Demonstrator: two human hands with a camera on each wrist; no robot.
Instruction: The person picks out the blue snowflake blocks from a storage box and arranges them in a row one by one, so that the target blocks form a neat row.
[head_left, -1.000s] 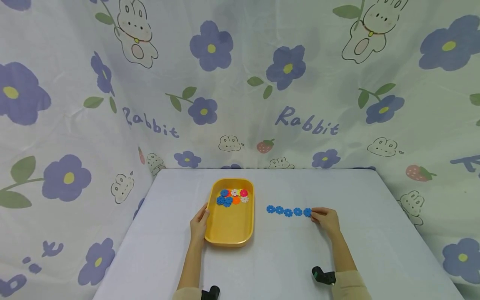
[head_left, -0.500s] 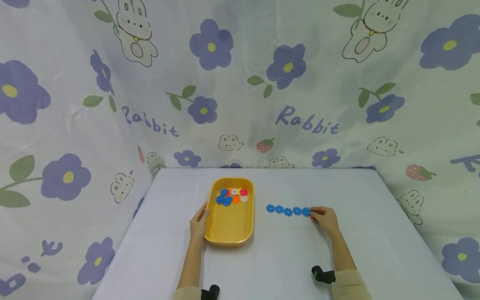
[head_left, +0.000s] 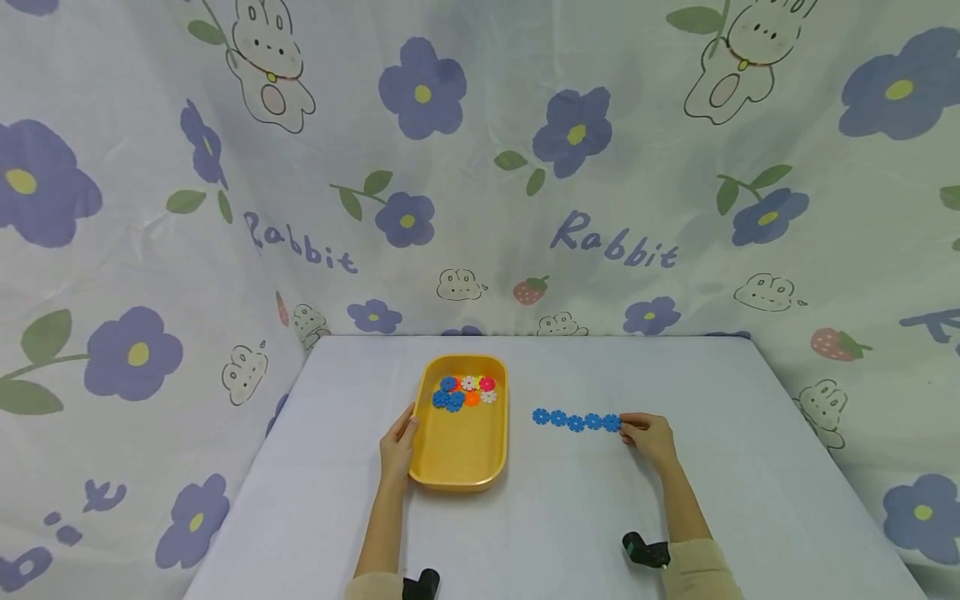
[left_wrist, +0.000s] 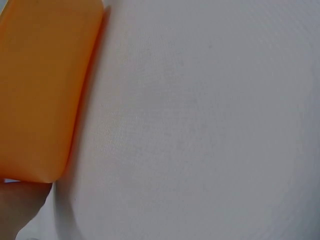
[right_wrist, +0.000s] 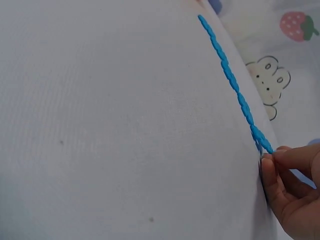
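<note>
In the head view my left hand (head_left: 397, 446) grips the left side of a yellow tray (head_left: 459, 475), thumb at the rim. The left wrist view shows the tray's outer wall (left_wrist: 42, 95) with part of the hand (left_wrist: 22, 205) below it. Several blue flower-shaped discs (head_left: 575, 423) form a slightly wavy row right of the tray. My right hand (head_left: 651, 437) pinches the rightmost blue flower-shaped disc (head_left: 611, 422), which appears to touch its neighbour. In the right wrist view the row (right_wrist: 230, 75) appears nearly edge-on, its near end between the right fingers (right_wrist: 295, 157).
Flower-shaped discs in blue, orange (head_left: 472, 399), white (head_left: 489, 397) and pink (head_left: 487, 384) lie in the tray's far part. A white cloth (head_left: 555, 533) covers the table. Behind it hangs a patterned curtain (head_left: 487, 192). Black devices (head_left: 647, 551) sit at both wrists.
The rightmost disc has shifted very slightly left with my right hand, narrowing the gap to the disc beside it. My left hand and the tray hold still.
</note>
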